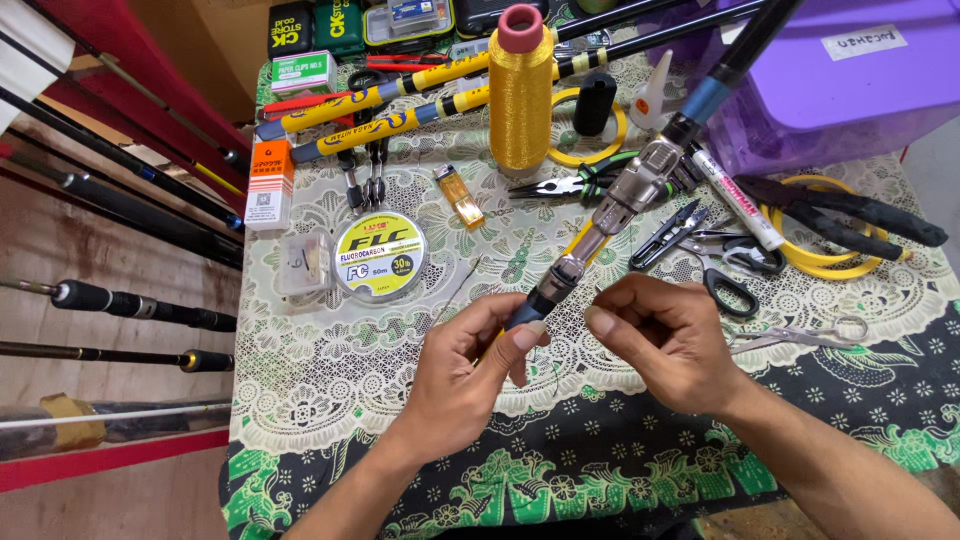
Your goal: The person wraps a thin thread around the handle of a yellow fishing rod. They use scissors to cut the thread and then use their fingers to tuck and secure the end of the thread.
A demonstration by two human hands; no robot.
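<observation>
The head camera looks down on a table covered with a white lace cloth [330,370] over a green and black patterned cloth. Just below the tall spool of gold thread [521,95], which stands upright near the far edge, the person holds a fishing rod with a silver metal reel seat [622,200]; the rod runs slantwise from the hands up past the right of the spool.

The left hand [465,375] is closed around the dark butt end of the rod, thumb pressed on top. The right hand [665,340] is curled, its fingertips pinched together just right of the rod's end; whether it grips anything cannot be told.

Left of the spool and nearer the person lies a round clear reel of fishing line with a yellow label [379,256], with a small clear plastic box [305,262] touching its left side. An orange lighter [460,197] lies just below and left of the spool. Right of the spool lie green-handled pliers [580,182], black-handled scissors [725,265], a white marker pen [738,200] and a purple plastic tub [840,80].
</observation>
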